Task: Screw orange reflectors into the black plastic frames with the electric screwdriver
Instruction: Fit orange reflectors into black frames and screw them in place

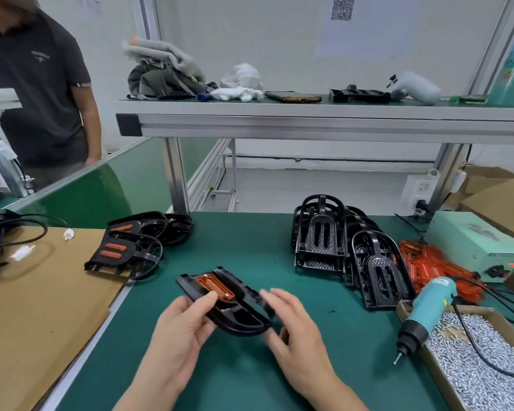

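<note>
**Q:** Hands first, what've they got?
**A:** L hand (181,324) pinches black frame (241,318): thumb on top at its near edge, fingers under. R hand (294,324) is at the frame's rounded end, fingers loosely spread, blurred. Can't tell if it grips or only touches.

**Q:** Reflector?
**A:** Orange reflector (215,287) sits in the frame's far slot, just beyond the L thumb. The frame is held tilted over the green mat (250,247).

**Q:** Driver?
**A:** Electric screwdriver (428,307), teal, lies well to the right of the frame. Its body crosses a corner of the screw box (401,310), and the bit points toward the camera, over the mat.

**Q:** Stock?
**A:** Bare frames (339,241) are stacked beyond the held frame & to its right. Loose reflectors (428,262) are piled further right, next to a pale green power box (469,238). Beyond the held frame on its left: fitted frames (122,247) w/ orange inserts, partly on a cardboard sheet (42,307).

**Q:** Anyone else?
**A:** Person in dark shirt (36,84), far left & well beyond the frame.
</note>
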